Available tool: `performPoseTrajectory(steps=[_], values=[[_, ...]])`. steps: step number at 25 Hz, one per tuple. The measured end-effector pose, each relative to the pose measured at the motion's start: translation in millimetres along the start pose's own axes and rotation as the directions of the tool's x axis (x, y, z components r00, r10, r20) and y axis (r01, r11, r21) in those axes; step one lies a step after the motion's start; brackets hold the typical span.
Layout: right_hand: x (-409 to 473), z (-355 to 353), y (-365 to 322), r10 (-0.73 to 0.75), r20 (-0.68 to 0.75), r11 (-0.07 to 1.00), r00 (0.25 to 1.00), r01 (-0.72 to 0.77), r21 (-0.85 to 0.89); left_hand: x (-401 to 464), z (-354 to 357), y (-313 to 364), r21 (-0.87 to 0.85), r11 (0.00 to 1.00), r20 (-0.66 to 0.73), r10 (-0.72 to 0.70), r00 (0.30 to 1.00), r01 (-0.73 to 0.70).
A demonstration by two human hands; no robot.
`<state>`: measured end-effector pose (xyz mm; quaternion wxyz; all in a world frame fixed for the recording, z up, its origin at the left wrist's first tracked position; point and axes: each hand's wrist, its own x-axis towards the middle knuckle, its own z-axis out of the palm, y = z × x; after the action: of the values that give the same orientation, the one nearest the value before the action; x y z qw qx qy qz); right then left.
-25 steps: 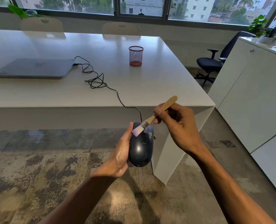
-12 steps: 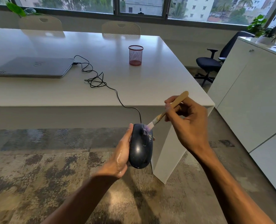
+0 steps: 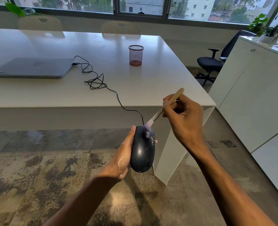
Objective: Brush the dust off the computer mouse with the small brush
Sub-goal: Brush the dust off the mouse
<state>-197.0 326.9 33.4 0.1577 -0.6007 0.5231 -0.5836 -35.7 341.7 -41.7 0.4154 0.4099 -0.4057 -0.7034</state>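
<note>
A dark wired computer mouse (image 3: 142, 152) is held in the air in front of the white table, gripped from its left side by my left hand (image 3: 122, 158). White dust specks lie on its right button beside the scroll wheel. My right hand (image 3: 183, 118) pinches a small brush (image 3: 166, 107) with a pale wooden handle. The brush slants down to the left, and its pinkish bristles touch the mouse's front end at the scroll wheel. The mouse's black cable (image 3: 118, 98) runs up over the table edge to a tangle on the tabletop.
The white table (image 3: 151, 88) carries a shut grey laptop (image 3: 32, 67) at the left and a red mesh pen cup (image 3: 135, 54) further back. An office chair (image 3: 211, 64) and white cabinets (image 3: 252, 88) stand to the right. Patterned carpet lies below.
My right hand has drawn the brush from the mouse's left front across to its front end near the scroll wheel, moving right and up. The mouse stays put in my left hand.
</note>
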Motion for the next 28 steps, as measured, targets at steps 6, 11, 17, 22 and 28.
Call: performPoseTrajectory(steps=[6, 11, 17, 22, 28], values=[[-3.7, -4.5, 0.3, 0.021, 0.059, 0.998, 0.998, -0.024, 0.064, 1.9, -1.5, -1.3, -0.023, 1.000, -0.008, -0.001, 1.000, 0.001], [-4.4, -10.5, 4.5, 0.017, 0.061, 0.985, 0.998, -0.027, 0.171, 3.4, -4.4, -1.0, -0.127, 0.991, 0.069, -0.022, 0.997, 0.031], [-6.3, -14.2, 11.4, 0.062, 0.010, 0.989, 0.998, -0.062, 0.134, 0.7, -4.0, 2.8, -0.200, 0.975, 0.172, -0.066, 0.983, 0.100], [-13.3, -17.6, 15.5, 0.092, 0.109, 0.984, 0.990, -0.108, 0.145, -2.2, -3.4, 7.0, -0.202, 0.976, 0.210, -0.043, 0.977, 0.086], [-19.1, -24.1, 10.1, 0.041, 0.167, 0.972, 0.985, -0.078, 0.223, -1.8, -2.0, 9.8, -0.209, 0.976, 0.198, -0.027, 0.980, 0.069]])
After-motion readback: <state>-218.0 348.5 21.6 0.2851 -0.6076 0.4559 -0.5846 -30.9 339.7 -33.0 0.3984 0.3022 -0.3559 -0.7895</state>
